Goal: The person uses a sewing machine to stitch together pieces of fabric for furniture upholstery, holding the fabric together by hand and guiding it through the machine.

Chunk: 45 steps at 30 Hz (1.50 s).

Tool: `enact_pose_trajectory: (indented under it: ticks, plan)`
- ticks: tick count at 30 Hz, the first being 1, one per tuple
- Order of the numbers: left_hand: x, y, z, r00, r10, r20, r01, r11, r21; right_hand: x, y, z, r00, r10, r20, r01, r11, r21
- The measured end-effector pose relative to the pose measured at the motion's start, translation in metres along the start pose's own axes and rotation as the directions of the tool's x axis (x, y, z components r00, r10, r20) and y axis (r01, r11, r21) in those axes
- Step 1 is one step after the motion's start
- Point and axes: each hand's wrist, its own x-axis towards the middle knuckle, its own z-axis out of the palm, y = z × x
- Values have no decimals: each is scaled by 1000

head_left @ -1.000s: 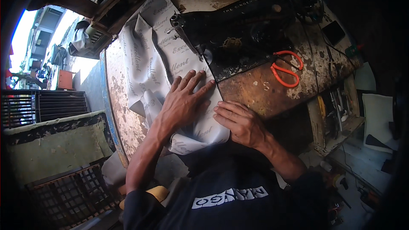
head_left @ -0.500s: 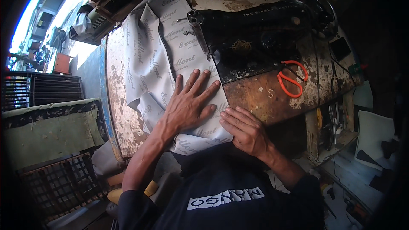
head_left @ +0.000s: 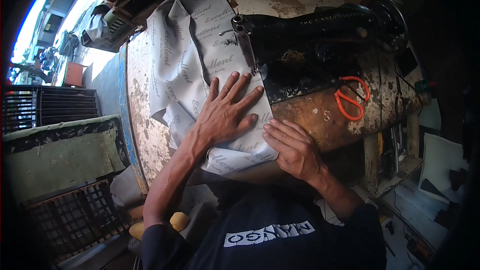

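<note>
Under the needle end of a black sewing machine (head_left: 320, 30) lies a grey, smooth sheet of material (head_left: 217, 35), printed all over with script lettering. Its left part is bunched into folds, and its near end curls over the table edge by my body. My left hand (head_left: 225, 107) presses flat on the sheet with fingers spread, the fingertips just short of the needle. Along the sheet's right edge, my right hand (head_left: 295, 150) rests with fingers stretched out and close together; its thumb is hard to make out. A dark seam or edge runs down the sheet left of the needle.
Orange-handled scissors (head_left: 352, 97) lie on the worn wooden table (head_left: 305, 112), right of my right hand. A handwheel (head_left: 392, 25) stands at the machine's far right end. A wooden frame holding tools (head_left: 395, 155) is at the right. Metal grilles (head_left: 62, 102) stand to the left.
Both hands and the sheet have slid a little away from me, nearer the needle. The whole view has shifted slightly, and the scissors lie in the same spot on the table.
</note>
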Motion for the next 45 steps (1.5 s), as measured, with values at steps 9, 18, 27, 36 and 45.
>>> enact_pose_trajectory:
  ticks: [9,18,27,36,45]
  plan:
    - [14,-29,-5,998,56,1,-56,998,-10,18,5,5,1000,0,-15,0,1000,-20]
    - [31,-41,-10,996,93,-14,-93,996,7,29,13,5,998,1,-58,-3,999,-44]
    - [-16,-5,-60,873,47,-486,-91,994,-68,36,9,9,994,62,-94,-66,997,-41]
    - [-108,116,57,729,-263,-632,293,954,-59,36,13,20,988,59,-145,-48,996,79]
    - [-71,44,14,689,-83,-720,296,939,175,35,17,8,986,44,-158,-36,998,54]
